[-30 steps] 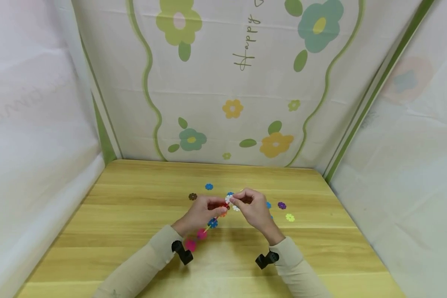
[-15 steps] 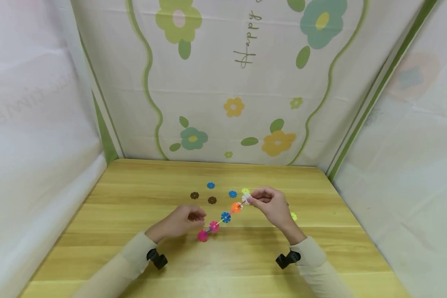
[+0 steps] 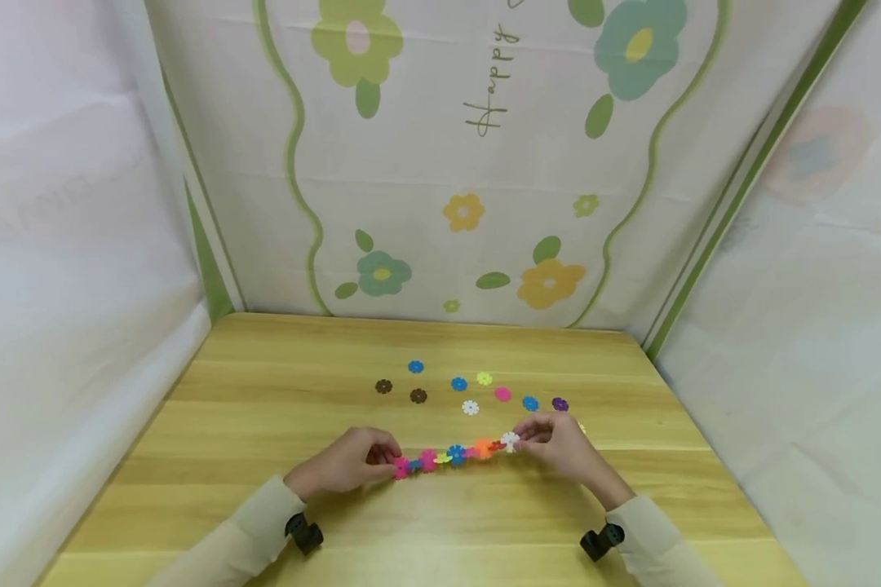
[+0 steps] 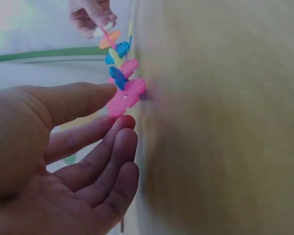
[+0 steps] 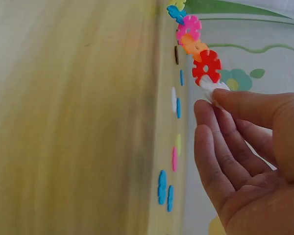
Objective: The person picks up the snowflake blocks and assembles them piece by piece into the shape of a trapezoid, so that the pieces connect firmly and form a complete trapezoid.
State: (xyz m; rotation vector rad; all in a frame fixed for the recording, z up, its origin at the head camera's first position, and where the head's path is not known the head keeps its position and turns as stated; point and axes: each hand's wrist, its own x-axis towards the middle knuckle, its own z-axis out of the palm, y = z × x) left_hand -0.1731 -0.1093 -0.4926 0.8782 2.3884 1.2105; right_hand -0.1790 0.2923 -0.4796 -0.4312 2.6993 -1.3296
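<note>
A chain of interlocking snowflake discs (image 3: 456, 455) stretches between my two hands, just over the table. My left hand (image 3: 348, 462) pinches the pink disc (image 4: 129, 96) at its left end between thumb and index finger. Blue, pink, yellow and orange discs follow along the chain. Beside the right end, a red disc (image 5: 206, 67) joins a white disc (image 5: 211, 89), which my right hand (image 3: 560, 447) pinches between thumb and forefinger. The other fingers of both hands are loosely bent.
Loose snowflake discs lie flat beyond the chain: brown (image 3: 418, 396), blue (image 3: 415, 367), white (image 3: 471, 408), pink (image 3: 502, 395), purple (image 3: 560, 404) and yellow (image 3: 484, 378). A yellow one is partly hidden behind the right hand. Patterned cloth (image 3: 411, 163) walls surround the wooden table (image 3: 264, 367).
My left hand let go of the chain, then took its pink end. My right hand moved right and nearer with the white end. The chain went from slanted to nearly level.
</note>
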